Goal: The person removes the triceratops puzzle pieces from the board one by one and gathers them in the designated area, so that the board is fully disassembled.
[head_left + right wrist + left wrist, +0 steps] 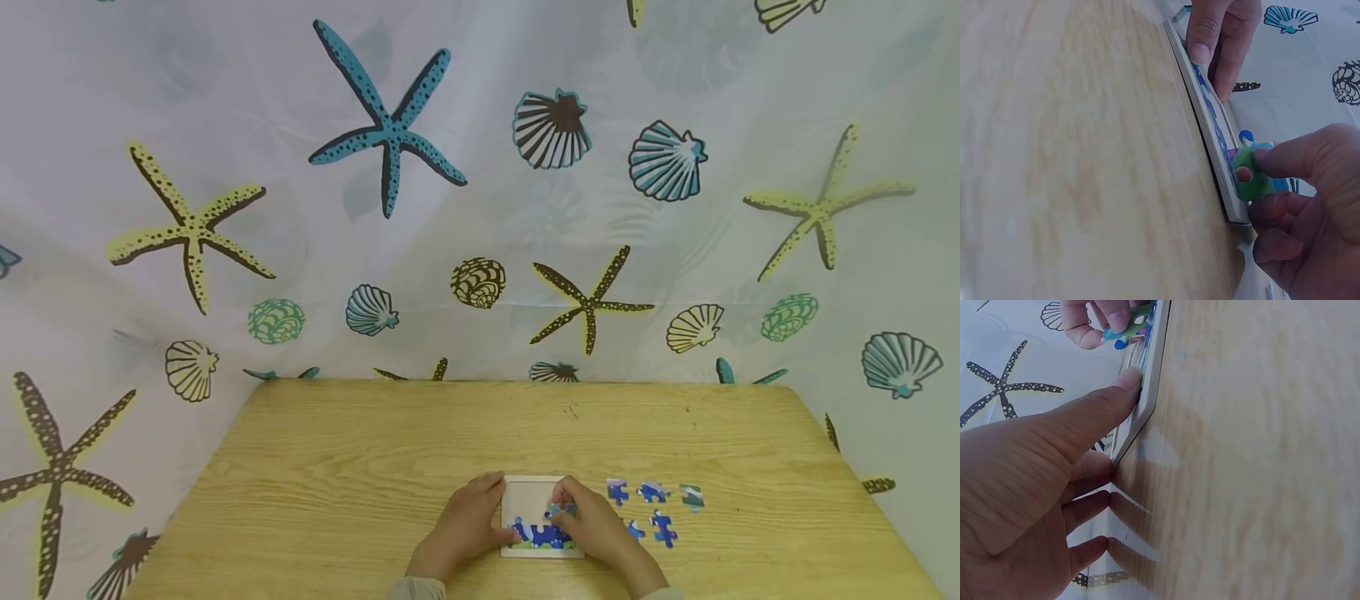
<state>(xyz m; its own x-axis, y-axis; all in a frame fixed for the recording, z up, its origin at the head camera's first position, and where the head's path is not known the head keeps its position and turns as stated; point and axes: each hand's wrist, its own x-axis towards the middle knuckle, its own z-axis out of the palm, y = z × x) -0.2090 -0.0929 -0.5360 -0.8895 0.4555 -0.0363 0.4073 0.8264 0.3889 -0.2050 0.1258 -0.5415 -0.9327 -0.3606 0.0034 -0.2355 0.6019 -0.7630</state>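
Note:
A square puzzle tray with a pale frame (536,553) lies on the table, blue and green pieces (546,536) along its near side. My left hand (465,518) rests at the tray's left side, its straight thumb (1100,412) over the rim and the other fingers spread beside it. Between thumb and fingers, my right hand (596,527) pinches a jigsaw piece (1257,181) over the tray's right part. That piece shows green with a round notch and some light blue. Part of the tray's right rim is hidden behind this hand.
Several loose jigsaw pieces (663,528) lie on the wooden table (360,450) to the right of the tray, one partly behind my right hand. A white curtain (480,208) printed with starfish and shells surrounds the table's back and sides.

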